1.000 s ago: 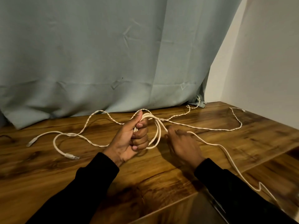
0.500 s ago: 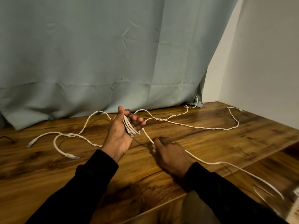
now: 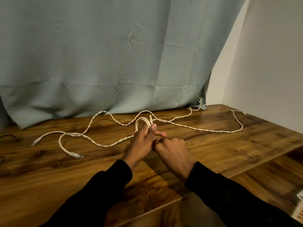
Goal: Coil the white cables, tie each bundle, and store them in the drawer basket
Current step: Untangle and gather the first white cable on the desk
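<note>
My left hand [image 3: 141,141] grips a small coil of smooth white cable [image 3: 142,121], whose loops arch above the thumb. My right hand [image 3: 172,151] sits just right of it, fingers curled against the left hand; whatever it holds is hidden. A twisted white cable [image 3: 201,129] snakes across the wooden table [image 3: 49,174] behind both hands, running from the far right corner to the left. Another white cable loops at the left, ending in a plug [image 3: 77,155] and a second connector [image 3: 35,142]. No drawer basket is visible.
A pale blue curtain [image 3: 98,54] hangs along the table's back edge. A white wall [image 3: 270,63] closes the right side. A lower wooden surface [image 3: 270,174] lies beyond the table's right edge, and a pale object [image 3: 299,210] shows at the frame's right border.
The right hand moved up and left to meet the left hand. The long trailing cable at the lower right is gone from view, and the coil in the left hand now arches above the thumb.
</note>
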